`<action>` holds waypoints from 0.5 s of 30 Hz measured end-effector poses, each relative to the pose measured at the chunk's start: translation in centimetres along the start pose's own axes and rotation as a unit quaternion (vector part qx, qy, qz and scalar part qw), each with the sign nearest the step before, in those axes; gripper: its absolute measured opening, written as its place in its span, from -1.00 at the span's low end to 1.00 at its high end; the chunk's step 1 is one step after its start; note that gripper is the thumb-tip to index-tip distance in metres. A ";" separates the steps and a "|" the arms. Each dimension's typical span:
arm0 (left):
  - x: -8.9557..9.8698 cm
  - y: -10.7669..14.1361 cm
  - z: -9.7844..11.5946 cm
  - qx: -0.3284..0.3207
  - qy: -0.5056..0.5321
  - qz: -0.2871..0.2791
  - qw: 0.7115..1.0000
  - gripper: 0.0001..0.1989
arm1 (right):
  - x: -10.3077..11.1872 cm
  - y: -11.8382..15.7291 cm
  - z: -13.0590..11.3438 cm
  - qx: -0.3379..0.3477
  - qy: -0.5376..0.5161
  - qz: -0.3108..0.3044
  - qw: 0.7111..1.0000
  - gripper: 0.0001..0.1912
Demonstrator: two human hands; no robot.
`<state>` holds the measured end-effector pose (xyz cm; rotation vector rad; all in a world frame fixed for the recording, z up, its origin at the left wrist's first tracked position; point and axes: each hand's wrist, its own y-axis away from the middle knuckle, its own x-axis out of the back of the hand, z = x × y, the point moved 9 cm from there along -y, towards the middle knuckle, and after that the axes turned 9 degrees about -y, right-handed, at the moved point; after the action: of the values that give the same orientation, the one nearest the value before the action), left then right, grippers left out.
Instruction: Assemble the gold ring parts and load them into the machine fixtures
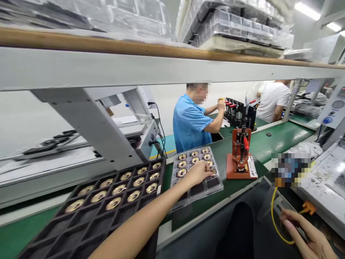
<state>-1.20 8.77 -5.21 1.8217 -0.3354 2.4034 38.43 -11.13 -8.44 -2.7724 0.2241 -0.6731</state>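
Roughly partway: gold-coloured rings (182, 157) sit in the far rows of both the clear blister tray (198, 189) and the black compartment tray (98, 227); dark pocket floors show in the near rows. Can't tell which way rings are going. Left hand (198, 174) is over the clear tray, fingers nearly together at a right-side pocket, ring partly visible under the tips; pinched or just touched, can't tell. Right hand (309, 233) is half-curled beside a yellow cord (272, 212), contents unclear.
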 end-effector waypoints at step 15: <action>6.9 9.6 31.7 -0.616 0.115 0.193 0.756 -0.76 | 3.4 -4.2 -10.1 0.022 -0.186 0.003 0.982 -0.56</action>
<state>24.48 -8.46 8.49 0.8295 -1.8318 1.6410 37.05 -10.18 2.93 -2.7859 0.1351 -0.1463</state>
